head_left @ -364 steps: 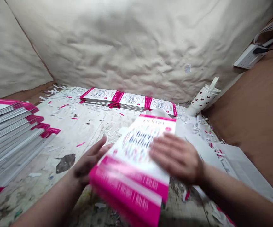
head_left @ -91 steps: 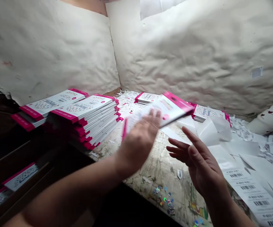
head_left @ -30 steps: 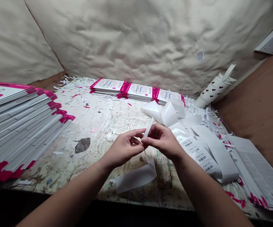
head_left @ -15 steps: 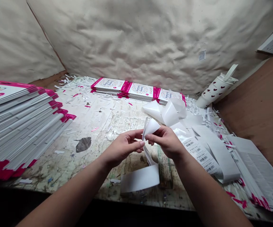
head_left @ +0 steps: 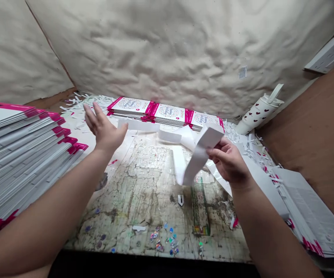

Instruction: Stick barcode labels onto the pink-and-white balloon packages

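Item one: white paper strip (head_left: 197,154). We find it pinched at its upper end between the thumb and fingers of the right hand (head_left: 230,162); from there it hangs down and curls in front of the hand, above the worktable (head_left: 144,185). A further length of white strip (head_left: 152,129) runs leftward from it toward the left hand (head_left: 105,127). We cannot tell whether the two lengths are one piece, nor whether the far end touches the left palm.

Item two: left hand. We record it open, fingers spread and raised, palm turned toward the right, holding nothing we can make out. It stands well apart from the right hand, with the strip stretched between them.

Item three: right hand. Closed on the paper strip, just right of the table's middle.

Counts, as we see them:
- Row of printed pink-edged cards (head_left: 167,112) at the back wall: three, laid side by side, each apparently a thin stack.
- Tall stack of pink-edged cards (head_left: 25,150), at the left: one stack, fanned; we cannot count its sheets.
- White tumbler with red hearts (head_left: 256,116), leaning at the right rear corner: one.
- Printed sheets (head_left: 314,216), at the right edge: one pile, number unclear.
- Shiny confetti bits (head_left: 164,239), near edge: many, uncounted.
- Paper shreds (head_left: 80,102), rear left: many, uncounted.
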`<state>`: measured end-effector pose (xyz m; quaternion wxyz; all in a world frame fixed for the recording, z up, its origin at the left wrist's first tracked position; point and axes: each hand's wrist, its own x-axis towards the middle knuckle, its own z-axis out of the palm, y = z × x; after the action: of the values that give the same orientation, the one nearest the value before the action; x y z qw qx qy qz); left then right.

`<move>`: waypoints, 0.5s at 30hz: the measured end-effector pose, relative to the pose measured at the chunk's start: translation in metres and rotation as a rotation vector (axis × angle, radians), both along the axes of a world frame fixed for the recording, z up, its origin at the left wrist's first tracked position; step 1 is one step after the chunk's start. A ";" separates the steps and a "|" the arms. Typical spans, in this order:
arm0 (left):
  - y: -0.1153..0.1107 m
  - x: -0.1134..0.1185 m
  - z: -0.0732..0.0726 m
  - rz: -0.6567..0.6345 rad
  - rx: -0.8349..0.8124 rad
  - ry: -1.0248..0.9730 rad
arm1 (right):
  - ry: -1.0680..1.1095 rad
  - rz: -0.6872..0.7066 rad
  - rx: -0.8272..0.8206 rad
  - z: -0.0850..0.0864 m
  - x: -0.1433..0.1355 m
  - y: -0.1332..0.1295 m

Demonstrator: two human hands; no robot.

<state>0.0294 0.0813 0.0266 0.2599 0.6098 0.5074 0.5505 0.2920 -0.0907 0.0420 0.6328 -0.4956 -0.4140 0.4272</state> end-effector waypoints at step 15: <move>-0.081 0.049 0.034 -0.913 -0.366 0.028 | -0.063 0.247 -0.177 -0.004 -0.042 0.006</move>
<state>0.0782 0.0003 0.0605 0.5707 0.7217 0.2800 0.2739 0.2504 -0.0844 0.0378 0.5160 -0.5080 -0.4521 0.5208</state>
